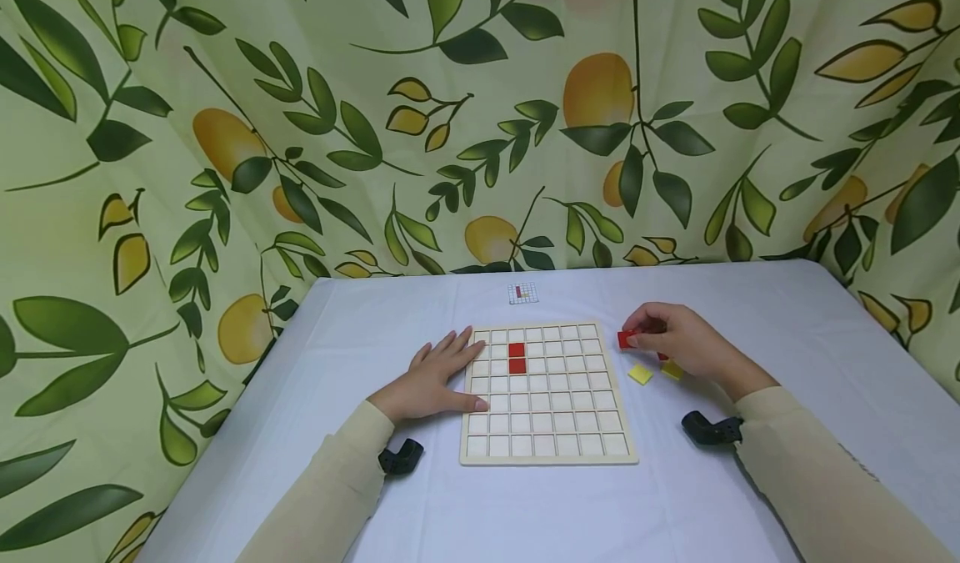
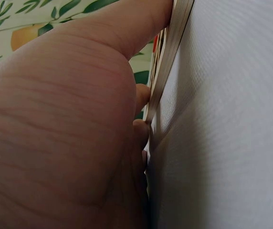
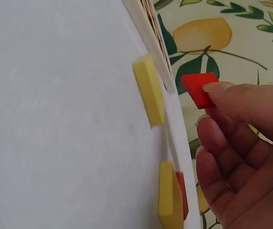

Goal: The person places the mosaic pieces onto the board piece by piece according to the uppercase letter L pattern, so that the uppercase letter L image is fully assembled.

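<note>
Right hand [image 1: 678, 342] pinches a red tile [image 1: 626, 340] between thumb and fingers; tile sits just outside the board's right edge, toward its far corner; right wrist view shows it lifted off the cloth. Left hand [image 1: 431, 384] is spread wide; thumb over the left rim of the grid board [image 1: 548, 461], fingertips at that side's far end, palm off the board.

By the right hand: front yellow tile [image 1: 641, 374] just beside the board edge, narrow strip of cloth between; second yellow tile [image 1: 672, 369] further right, partly under the hand; another red tile [image 3: 183, 195] right behind it, mostly hidden.

On the board: two placed red tiles [image 1: 517, 359] in the third column from left, second and third rows from the far side, adjacent.

Outward: small pattern card [image 1: 522, 293] between board and far table edge; white tablecloth [image 1: 555, 513] gives broad room near side and right of the tiles; far table edge meets the leaf-print backdrop [image 1: 420, 213].
</note>
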A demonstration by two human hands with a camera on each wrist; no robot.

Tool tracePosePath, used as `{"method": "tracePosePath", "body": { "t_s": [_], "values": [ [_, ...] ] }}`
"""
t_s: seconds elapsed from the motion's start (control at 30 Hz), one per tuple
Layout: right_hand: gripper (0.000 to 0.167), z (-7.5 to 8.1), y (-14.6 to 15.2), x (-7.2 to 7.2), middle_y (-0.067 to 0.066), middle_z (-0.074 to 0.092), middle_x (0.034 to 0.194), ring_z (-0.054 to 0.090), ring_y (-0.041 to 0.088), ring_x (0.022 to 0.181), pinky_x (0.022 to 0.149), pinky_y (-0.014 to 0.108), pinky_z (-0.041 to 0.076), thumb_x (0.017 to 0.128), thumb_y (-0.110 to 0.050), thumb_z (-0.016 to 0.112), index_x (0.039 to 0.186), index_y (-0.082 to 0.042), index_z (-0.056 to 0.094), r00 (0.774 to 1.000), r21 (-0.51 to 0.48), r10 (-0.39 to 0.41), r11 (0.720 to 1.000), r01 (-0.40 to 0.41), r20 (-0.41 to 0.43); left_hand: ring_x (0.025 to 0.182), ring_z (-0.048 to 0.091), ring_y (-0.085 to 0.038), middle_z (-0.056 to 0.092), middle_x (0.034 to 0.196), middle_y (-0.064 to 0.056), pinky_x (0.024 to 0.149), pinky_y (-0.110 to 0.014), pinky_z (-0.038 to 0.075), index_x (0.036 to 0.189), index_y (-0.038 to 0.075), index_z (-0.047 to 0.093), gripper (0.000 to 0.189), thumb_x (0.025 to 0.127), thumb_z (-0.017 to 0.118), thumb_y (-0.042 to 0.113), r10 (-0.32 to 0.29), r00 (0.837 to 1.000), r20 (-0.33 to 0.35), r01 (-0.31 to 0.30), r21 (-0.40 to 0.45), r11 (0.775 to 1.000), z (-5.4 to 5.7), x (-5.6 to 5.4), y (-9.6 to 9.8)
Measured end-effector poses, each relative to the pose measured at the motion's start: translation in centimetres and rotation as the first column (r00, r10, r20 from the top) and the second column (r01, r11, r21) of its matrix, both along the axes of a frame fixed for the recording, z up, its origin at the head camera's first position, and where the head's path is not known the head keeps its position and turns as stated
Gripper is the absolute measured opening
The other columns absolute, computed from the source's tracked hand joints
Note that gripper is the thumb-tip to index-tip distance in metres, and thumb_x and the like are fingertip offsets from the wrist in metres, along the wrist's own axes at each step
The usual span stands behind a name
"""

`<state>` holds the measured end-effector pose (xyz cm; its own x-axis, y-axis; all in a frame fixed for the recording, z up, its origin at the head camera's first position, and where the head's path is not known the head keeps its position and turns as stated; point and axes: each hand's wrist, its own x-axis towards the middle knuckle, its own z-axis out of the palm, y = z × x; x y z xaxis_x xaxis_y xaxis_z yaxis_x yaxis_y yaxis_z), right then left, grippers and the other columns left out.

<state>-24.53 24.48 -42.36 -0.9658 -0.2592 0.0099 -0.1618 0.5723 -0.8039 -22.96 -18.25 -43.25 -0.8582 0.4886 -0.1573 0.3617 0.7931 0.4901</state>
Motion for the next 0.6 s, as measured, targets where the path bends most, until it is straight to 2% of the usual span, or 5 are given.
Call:
{"method": "tracePosePath", "body": {
  "t_s": [0.13, 0.27, 0.37, 0.6],
  "values": [
    [0.017, 0.5, -0.5, 0.3, 0.009, 0.071, 0.114, 0.058, 0.031, 0.100, 0.070, 0.035, 0.056, 0.103, -0.011, 0.075, 0.120, -0.007, 0.076, 1.000, -0.002, -0.011, 1.000, 0.011, -0.012, 0.166, -0.003, -0.022, 0.008, 0.182, 0.006, 0.129, -0.054, -0.007, 0.174, 0.029, 0.032, 0.107, 0.088, 0.079, 0.072, 0.001, 1.000, 0.004, -0.001, -0.004, 1.000, 0.0, 0.0, 0.0],
    [0.021, 1.0, -1.2, 0.6, 0.008, 0.072, 0.119, 0.061, 0.030, 0.105, 0.084, 0.037, 0.056, 0.104, -0.011, 0.073, 0.125, -0.007, 0.078, 1.000, -0.015, -0.008, 1.000, 0.007, -0.022, 0.166, -0.003, -0.021, 0.008, 0.182, 0.006, 0.129, -0.054, -0.007, 0.174, 0.029, 0.032, 0.107, 0.088, 0.078, 0.072, 0.003, 1.000, 0.005, -0.003, -0.007, 1.000, 0.1, 0.0, 0.1],
    [0.018, 1.0, -1.8, 0.7, 0.007, 0.074, 0.117, 0.064, 0.028, 0.106, 0.093, 0.036, 0.054, 0.104, -0.009, 0.074, 0.121, -0.007, 0.079, 0.999, -0.052, 0.014, 0.999, -0.015, -0.036, 0.166, -0.003, -0.021, 0.009, 0.182, 0.006, 0.129, -0.054, -0.007, 0.174, 0.029, 0.032, 0.107, 0.088, 0.078, 0.072, 0.004, 1.000, 0.005, -0.004, -0.009, 1.000, 0.1, 0.0, 0.1],
    [0.012, 0.6, -3.8, 1.0, 0.004, 0.075, 0.110, 0.063, 0.027, 0.101, 0.087, 0.029, 0.053, 0.102, -0.010, 0.078, 0.114, -0.008, 0.079, 0.997, -0.121, 0.074, 0.990, -0.078, -0.034, 0.166, -0.003, -0.023, 0.009, 0.182, 0.004, 0.129, -0.055, -0.007, 0.174, 0.028, 0.032, 0.107, 0.088, 0.079, 0.071, 0.000, 1.000, 0.006, 0.000, -0.006, 1.000, 0.2, 0.1, 0.1]
  ]
}}
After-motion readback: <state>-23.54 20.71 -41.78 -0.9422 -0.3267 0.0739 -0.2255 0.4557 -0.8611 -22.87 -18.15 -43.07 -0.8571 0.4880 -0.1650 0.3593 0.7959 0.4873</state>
